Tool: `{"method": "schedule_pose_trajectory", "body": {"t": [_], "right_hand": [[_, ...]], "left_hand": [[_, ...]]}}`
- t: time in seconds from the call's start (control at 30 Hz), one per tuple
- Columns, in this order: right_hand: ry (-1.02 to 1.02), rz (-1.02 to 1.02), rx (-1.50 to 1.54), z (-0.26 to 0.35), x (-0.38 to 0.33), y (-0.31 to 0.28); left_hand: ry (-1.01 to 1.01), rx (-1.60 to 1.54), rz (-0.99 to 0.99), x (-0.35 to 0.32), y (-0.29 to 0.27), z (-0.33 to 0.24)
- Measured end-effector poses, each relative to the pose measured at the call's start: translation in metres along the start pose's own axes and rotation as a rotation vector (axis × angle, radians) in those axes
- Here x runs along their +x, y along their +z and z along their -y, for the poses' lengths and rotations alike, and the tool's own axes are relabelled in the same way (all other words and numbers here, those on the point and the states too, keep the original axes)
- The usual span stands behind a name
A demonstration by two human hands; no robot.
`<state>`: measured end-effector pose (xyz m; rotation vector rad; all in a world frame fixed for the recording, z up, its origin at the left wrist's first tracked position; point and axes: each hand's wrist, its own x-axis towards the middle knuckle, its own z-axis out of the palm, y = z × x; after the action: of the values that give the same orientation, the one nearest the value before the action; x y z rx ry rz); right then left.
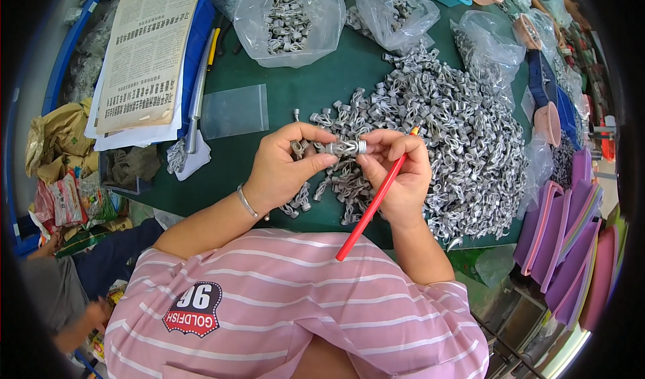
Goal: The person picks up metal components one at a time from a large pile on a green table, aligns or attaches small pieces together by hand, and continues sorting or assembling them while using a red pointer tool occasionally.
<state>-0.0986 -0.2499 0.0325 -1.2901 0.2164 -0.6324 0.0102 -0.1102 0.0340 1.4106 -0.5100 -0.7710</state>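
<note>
Between my two hands, just above the table, is a small silver metal fitting (347,148) with ribbed round ends and an open looped middle. My left hand (285,160) pinches its left end between thumb and finger. The other end is gripped by the fingertips of my right hand (403,181). A red pen (371,209) with a yellowish tip is also tucked in my right hand, slanting down toward my shirt. Behind and to the right of the hands spreads a big heap of similar metal fittings (463,157). A few of them lie under and beside my left hand.
Clear plastic bags of fittings (289,43) stand along the back of the green table (232,157). A flat clear bag (235,111) and printed papers (149,50) are at left. Purple bins (561,228) line the right. Another person's arm (84,325) shows at lower left.
</note>
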Motion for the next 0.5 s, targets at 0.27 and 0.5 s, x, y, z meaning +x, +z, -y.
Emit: {"method": "schedule_pose_trajectory", "body": {"t": [0.27, 0.5], "right_hand": [[0.012, -0.005, -0.013, -0.0017, 0.0006, 0.0034], [0.037, -0.04, -0.012, 0.0012, 0.0021, 0.0056]], "left_hand": [[-0.06, 0.0, 0.019, -0.0026, -0.0044, 0.0052], [-0.138, -0.062, 0.045, -0.0018, -0.0029, 0.002]]}}
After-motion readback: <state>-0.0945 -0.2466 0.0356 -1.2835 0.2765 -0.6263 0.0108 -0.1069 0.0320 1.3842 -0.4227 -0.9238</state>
